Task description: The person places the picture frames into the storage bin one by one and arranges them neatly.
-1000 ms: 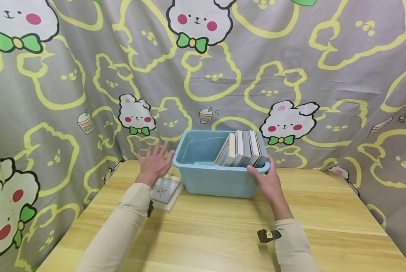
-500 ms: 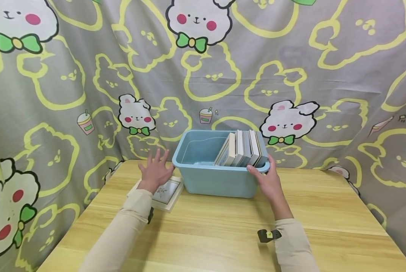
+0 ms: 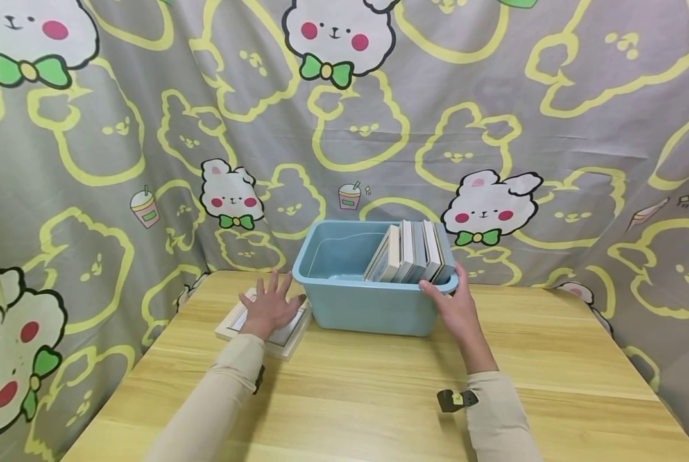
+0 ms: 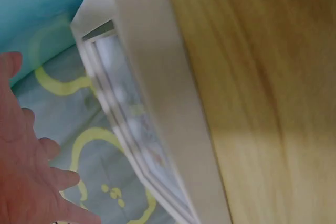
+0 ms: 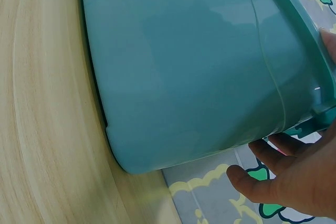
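Note:
A cream picture frame (image 3: 287, 350) lies flat on the table, left of the blue plastic bin (image 3: 367, 308). My left hand (image 3: 272, 308) is over this frame with its fingers spread, hiding much of it. The left wrist view puts that hand (image 4: 31, 166) beside the frame (image 4: 157, 98), with a gap between them. At the bin's right end my right hand (image 3: 457, 308) grips the rim, its thumb on top. In the right wrist view, the fingers (image 5: 252, 184) curl beneath the rim. Several picture frames (image 3: 410, 253) stand on edge inside the bin's right half, the leftmost leaning.
The wooden table (image 3: 367, 398) extends in front of the bin and to both sides. Behind it hangs a grey curtain (image 3: 379, 147) with a rabbit pattern. A black camera mount (image 3: 457, 400) sticks out from the right wrist.
My left hand has come down and nearer over the flat picture frame, fingers still spread. The right hand, the bin and the frames in it have stayed in place.

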A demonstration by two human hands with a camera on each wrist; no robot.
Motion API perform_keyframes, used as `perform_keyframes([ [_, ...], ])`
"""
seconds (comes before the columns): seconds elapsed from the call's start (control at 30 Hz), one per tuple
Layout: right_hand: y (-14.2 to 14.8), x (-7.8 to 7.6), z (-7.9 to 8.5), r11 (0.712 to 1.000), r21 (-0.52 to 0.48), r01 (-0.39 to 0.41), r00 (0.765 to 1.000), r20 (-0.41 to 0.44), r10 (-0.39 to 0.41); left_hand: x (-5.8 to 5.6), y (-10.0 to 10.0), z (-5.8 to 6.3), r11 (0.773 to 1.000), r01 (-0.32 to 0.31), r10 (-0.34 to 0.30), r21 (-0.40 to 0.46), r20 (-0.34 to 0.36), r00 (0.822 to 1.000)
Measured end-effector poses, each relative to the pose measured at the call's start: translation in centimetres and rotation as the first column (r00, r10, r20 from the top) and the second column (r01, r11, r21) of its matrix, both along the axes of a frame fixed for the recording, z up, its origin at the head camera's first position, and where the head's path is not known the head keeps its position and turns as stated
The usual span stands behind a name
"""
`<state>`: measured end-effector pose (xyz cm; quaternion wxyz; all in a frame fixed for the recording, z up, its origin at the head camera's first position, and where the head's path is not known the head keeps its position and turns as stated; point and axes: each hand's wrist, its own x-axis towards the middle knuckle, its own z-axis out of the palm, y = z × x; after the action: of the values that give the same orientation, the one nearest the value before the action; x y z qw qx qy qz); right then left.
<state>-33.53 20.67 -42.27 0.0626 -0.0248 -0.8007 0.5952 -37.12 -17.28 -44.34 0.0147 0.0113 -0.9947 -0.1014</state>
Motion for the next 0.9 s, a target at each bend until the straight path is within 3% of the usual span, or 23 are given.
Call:
perform_keyframes([
  [0.27,0.1,0.0,0.0,1.0,-0.004,0.003,1.0,-0.003,-0.003,-0.1,0.7,-1.6,0.998,0.014,-0.007,-0.062,0.105,0.994],
  [0.6,-0.1,-0.1,0.0,1.0,0.0,0.006,1.0,-0.005,-0.006,0.1,1.1,-2.3,0.995,0.039,-0.017,-0.09,0.236,0.972],
  [0.73,-0.1,-0.1,0.0,1.0,-0.001,0.009,1.0,-0.01,-0.009,0.2,1.2,-2.2,0.994,0.044,-0.018,-0.096,0.258,0.966],
  [0.9,-0.1,-0.1,0.0,1.0,-0.001,0.013,1.0,-0.018,-0.013,0.6,1.5,-1.3,0.994,0.062,-0.032,-0.092,0.293,0.956],
])
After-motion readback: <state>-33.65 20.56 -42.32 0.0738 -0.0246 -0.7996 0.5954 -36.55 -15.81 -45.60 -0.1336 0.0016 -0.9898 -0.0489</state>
